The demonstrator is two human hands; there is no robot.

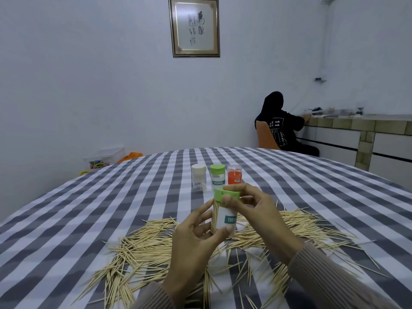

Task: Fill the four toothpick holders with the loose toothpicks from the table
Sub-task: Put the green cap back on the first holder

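Toothpicks (pixel 142 248) are lying scattered across the lower middle of the frame on the checked bench (pixel 66 210), pointing every way. Above them the left hand (pixel 194 239) is gripping an upright clear holder (pixel 224 217) packed with upright sticks, while the right hand (pixel 252 210) is pinching its green lid (pixel 225 194). Behind are standing a white-capped holder (pixel 198 176), nearly empty, a green-capped one (pixel 217 176), and an orange one (pixel 234 175) whose contents are hard to make out.

holder label (pixel 227 219) cut to "TOOTH" by right hand (pixel 252 210), both forearms run off the bottom edge, red holder (pixel 234 176) base hidden behind fingers, framed calligraphy (pixel 194 26) unreadable.
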